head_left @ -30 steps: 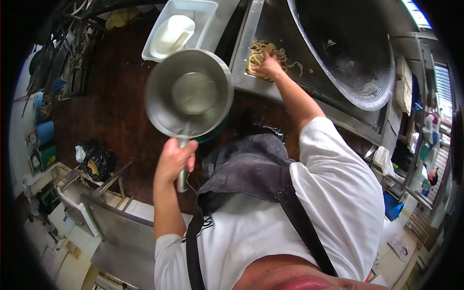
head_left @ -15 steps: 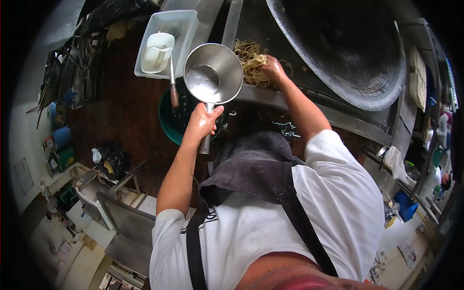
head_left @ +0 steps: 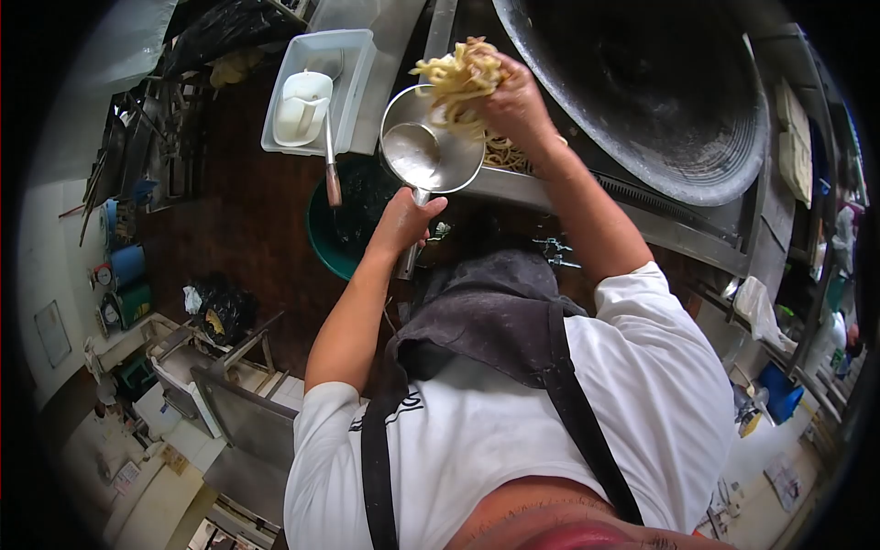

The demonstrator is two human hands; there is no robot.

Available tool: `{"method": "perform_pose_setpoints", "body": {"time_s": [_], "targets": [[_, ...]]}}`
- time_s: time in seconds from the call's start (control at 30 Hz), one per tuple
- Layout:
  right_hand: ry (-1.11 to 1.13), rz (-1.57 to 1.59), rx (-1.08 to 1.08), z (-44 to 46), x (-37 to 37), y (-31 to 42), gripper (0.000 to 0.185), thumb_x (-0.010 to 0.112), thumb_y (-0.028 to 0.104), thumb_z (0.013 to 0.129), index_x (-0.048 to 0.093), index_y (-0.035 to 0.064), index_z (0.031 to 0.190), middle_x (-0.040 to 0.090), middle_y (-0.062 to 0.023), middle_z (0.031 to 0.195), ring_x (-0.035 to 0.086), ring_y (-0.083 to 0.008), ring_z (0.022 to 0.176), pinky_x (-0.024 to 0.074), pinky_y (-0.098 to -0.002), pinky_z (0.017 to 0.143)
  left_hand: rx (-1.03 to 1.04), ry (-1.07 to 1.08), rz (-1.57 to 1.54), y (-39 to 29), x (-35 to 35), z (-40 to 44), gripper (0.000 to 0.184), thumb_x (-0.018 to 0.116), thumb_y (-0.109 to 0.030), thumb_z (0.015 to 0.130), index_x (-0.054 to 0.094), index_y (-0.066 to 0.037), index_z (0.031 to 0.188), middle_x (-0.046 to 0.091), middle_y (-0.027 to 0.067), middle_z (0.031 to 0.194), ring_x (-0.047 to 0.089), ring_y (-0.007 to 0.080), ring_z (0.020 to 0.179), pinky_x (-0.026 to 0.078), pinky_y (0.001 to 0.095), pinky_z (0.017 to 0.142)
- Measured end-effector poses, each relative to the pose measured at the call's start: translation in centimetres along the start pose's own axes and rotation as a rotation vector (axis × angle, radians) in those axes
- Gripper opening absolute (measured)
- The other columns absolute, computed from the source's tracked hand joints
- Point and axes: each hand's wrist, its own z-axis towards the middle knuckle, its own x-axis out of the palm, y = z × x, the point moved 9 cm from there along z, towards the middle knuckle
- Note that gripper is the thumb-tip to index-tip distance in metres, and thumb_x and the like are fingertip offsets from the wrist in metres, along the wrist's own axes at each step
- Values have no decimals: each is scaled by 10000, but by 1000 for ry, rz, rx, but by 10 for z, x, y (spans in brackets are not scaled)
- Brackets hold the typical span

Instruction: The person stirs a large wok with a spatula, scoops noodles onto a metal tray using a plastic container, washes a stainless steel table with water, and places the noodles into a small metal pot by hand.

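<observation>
My left hand (head_left: 404, 222) is closed around the handle of a metal saucepan (head_left: 412, 156), whose open mouth faces up toward the camera. In my right hand (head_left: 518, 103) is a clump of thick yellow noodles (head_left: 458, 81). The clump hangs over the right part of the pan's rim, and some strands dangle. Behind the pan and my right wrist, more noodles (head_left: 509, 156) lie on the metal counter, partly hidden.
A large dark wok (head_left: 678, 174) stands at the right. A pale plastic tub (head_left: 269, 128) at the upper left holds a white jug (head_left: 302, 110) and a ladle with a brown handle (head_left: 333, 183). A green bucket (head_left: 321, 240) sits below the pan.
My right hand has lifted a clump of noodles off the counter and brought it over the pan. My left hand has shifted the pan slightly right.
</observation>
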Motion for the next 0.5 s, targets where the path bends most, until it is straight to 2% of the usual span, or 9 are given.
{"method": "perform_pose_setpoints", "body": {"time_s": [0.03, 0.1, 0.17, 0.23, 0.27, 0.33, 0.37, 0.43, 0.5], "targets": [[-22, 143, -24, -7, 12, -16, 395, 781, 10, 722, 658, 28, 1098, 694, -54, 1004, 652, -140, 922, 526, -295, 862, 2, -6, 20, -2, -1, 0, 333, 693, -269, 908, 573, 33, 839, 542, 54, 582, 546, 136, 457, 446, 307, 402], [-95, -228, -142, -29, 28, -24, 425, 793, 36, 695, 650, 35, 1095, 673, -101, 987, 656, -226, 914, 520, -319, 866, 4, -17, 64, -6, -2, 1, 350, 711, -269, 888, 596, 61, 870, 572, 94, 575, 583, 169, 456, 472, 331, 407], [-145, -217, -139, -49, 49, -80, 434, 803, 71, 667, 657, 49, 1075, 651, -149, 1015, 641, -317, 938, 512, -364, 887, -14, -79, -114, 3, 2, 4, 337, 722, -258, 875, 598, 54, 904, 569, 84, 567, 581, 163, 451, 473, 322, 403], [88, -839, 33, -69, 72, -125, 399, 789, 95, 685, 668, 63, 1063, 643, -168, 1062, 624, -345, 990, 501, -395, 914, -11, 5, -105, 17, 9, 17, 323, 727, -246, 873, 579, 38, 919, 547, 48, 580, 547, 132, 441, 459, 296, 393], [220, -703, 116, -75, 73, -139, 377, 731, 67, 765, 666, 79, 1137, 619, -193, 1127, 604, -373, 1064, 472, -440, 981, -30, 10, -52, 24, 11, 21, 300, 722, -242, 884, 577, 18, 913, 527, 21, 590, 519, 106, 438, 442, 279, 385], [206, -633, 54, -76, 52, -122, 340, 681, 36, 783, 668, 80, 1119, 624, -188, 1109, 613, -355, 1053, 485, -430, 960, -65, 2, -24, 34, 13, 23, 277, 721, -234, 891, 560, -10, 916, 512, -11, 621, 495, 74, 445, 434, 254, 380], [198, -600, 22, -76, 39, -108, 325, 657, 21, 791, 670, 81, 1110, 627, -186, 1101, 617, -345, 1047, 491, -425, 950, -58, -16, -68, 35, 13, 24, 301, 728, -240, 882, 552, 4, 900, 530, 11, 617, 518, 89, 448, 447, 266, 385], [20, -659, 149, -79, -14, -108, 336, 591, -16, 797, 651, 70, 1116, 635, -192, 1132, 629, -324, 1049, 509, -397, 913, -37, -55, -156, 38, 12, 26, 350, 741, -251, 863, 536, 33, 867, 568, 54, 607, 563, 120, 453, 474, 291, 397], [-253, -619, 238, -92, -71, -144, 352, 570, 10, 785, 612, 29, 1134, 644, -197, 1047, 636, -331, 975, 516, -419, 865, -13, -32, -227, 41, 18, 27, 325, 745, -235, 863, 519, -3, 831, 551, 34, 603, 545, 106, 448, 457, 272, 385]]}}
